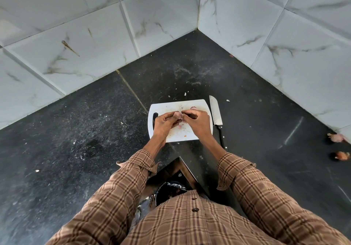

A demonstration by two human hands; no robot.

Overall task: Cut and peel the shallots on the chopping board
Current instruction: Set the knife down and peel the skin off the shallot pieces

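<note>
A white chopping board [197, 105] lies on the black counter in the corner. Above its middle, my left hand [164, 124] and my right hand [197, 122] meet, and both pinch a small pinkish shallot [180, 118] between their fingertips; most of it is hidden by the fingers. Another shallot piece [193, 108] shows just beyond my right hand on the board. Small scraps of skin [180, 126] lie on the board under the hands. A knife [216, 114] with a black handle lies on the counter along the board's right edge, untouched.
Two unpeeled shallots [337, 137] [341, 155] lie on the counter at the far right. Marble-tiled walls [171, 17] close the corner behind the board. A bin with a black liner [171, 188] stands below the counter's inner edge. Bits of peel dot the counter.
</note>
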